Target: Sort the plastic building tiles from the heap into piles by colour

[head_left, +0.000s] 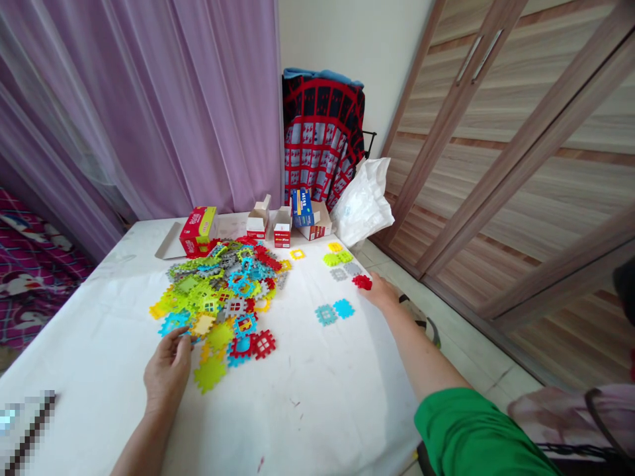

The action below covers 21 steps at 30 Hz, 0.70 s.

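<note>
At the right edge of the white-covered table, my right hand [381,291] has its fingers closed on a red interlocking plastic tile [362,282], held at the tabletop. Beside it lie grey tiles [339,274] and yellow-green tiles [337,258], with a yellow tile [335,246] behind them. Nearer me are two blue tiles [344,308]. My left hand [169,367] rests at the near left side of a big mixed pile of tiles [223,291]. Its fingers are loosely curved and apart, close to a blue tile [174,322], with nothing visible in them.
Along the table's back stand a red and yellow box [198,231], small open boxes [282,228] and a blue box [302,207]. A white plastic bag [364,201] sits at the back right corner. Wooden wardrobe doors [496,158] are to the right, a purple curtain [198,99] behind.
</note>
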Motion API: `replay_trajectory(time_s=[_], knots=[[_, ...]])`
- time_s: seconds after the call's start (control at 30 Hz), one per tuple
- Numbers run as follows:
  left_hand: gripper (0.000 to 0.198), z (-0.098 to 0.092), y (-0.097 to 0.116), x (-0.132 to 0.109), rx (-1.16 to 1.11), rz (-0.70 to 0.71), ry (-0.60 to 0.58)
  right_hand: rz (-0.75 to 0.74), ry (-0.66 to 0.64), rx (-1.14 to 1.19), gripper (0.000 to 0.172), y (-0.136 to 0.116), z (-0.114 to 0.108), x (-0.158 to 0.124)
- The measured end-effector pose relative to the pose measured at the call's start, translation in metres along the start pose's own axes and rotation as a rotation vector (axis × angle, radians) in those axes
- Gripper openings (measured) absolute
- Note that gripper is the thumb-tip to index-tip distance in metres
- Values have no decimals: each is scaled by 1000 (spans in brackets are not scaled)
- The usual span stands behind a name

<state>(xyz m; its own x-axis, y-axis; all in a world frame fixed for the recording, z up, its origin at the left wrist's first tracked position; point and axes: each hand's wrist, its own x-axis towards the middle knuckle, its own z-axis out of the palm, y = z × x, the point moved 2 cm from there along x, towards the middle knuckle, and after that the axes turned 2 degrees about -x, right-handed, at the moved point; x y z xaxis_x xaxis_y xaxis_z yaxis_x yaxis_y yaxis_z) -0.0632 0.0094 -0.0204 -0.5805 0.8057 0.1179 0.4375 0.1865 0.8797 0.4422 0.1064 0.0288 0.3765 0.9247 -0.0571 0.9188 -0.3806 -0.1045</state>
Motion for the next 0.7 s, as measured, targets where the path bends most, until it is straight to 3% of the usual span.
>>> replay_trajectory(time_s=[0.4, 0.6, 0.7], knots=[[47, 0, 1, -1, -14, 6, 4, -51, -7, -27, 47, 0, 0, 10], [48, 1, -3, 1, 8, 25, 12, -44, -3, 6, 54, 6, 6, 13], [48, 2, -5, 2, -1, 30, 10, -9, 77, 108, 61, 11, 19, 6]])
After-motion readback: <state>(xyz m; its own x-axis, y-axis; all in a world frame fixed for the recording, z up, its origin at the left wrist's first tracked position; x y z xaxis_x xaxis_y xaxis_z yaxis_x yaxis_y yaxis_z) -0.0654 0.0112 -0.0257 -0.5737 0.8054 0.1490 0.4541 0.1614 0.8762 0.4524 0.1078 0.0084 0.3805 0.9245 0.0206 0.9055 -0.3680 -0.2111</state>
